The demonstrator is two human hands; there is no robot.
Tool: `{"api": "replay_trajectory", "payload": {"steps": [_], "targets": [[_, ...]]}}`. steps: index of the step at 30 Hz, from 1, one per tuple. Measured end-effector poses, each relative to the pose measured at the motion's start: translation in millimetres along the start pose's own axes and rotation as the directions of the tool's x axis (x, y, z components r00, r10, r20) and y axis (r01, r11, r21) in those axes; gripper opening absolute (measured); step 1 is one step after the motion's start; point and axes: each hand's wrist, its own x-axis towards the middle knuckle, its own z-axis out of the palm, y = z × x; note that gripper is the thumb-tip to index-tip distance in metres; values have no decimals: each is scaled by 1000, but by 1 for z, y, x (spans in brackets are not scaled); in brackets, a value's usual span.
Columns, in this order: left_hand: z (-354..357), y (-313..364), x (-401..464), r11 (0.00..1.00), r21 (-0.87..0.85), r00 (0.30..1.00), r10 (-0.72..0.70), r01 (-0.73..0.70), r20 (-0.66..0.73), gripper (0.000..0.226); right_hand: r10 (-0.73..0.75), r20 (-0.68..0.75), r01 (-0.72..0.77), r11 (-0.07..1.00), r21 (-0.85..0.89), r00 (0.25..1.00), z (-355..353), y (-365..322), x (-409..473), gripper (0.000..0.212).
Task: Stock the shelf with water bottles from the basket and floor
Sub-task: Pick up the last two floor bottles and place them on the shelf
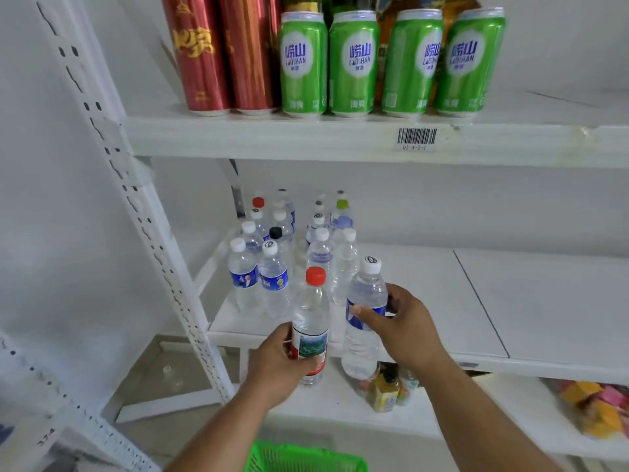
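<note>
My left hand point(277, 362) grips a clear water bottle with a red cap and red-and-green label point(311, 321), upright just in front of the middle shelf's edge. My right hand point(405, 325) grips a white-capped bottle with a blue label point(364, 301), also upright and beside the first. Both bottles hover at the front edge of the white middle shelf point(425, 291). Behind them, several water bottles point(272, 264) stand in rows on the shelf's left side. The green basket point(306, 459) shows at the bottom edge, below my arms.
The upper shelf point(340, 137) carries green cans point(354, 63) and red cans point(204, 52). The lowest shelf holds small bottles point(386, 391) and colourful packets point(595, 407). A white perforated upright point(149, 226) stands at the left. The middle shelf's right part is bare.
</note>
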Motion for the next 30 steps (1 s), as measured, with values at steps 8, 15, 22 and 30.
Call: {"api": "replay_trajectory", "payload": {"steps": [8,15,22,30], "targets": [[-10,-11,33,999,-8,997,33,-32,74,55,36,-79,-39,999,-37,996,24,-2,9,26],[1,-13,71,1000,-12,999,8,-8,44,54,25,-78,-28,999,-42,997,34,9,40,22],[22,-11,104,1000,9,1000,-10,10,10,54,76,-92,-79,996,-27,993,49,34,65,31],[28,-22,136,999,32,1000,2,-1,-22,57,117,-69,-118,993,-6,991,59,51,90,38]]}}
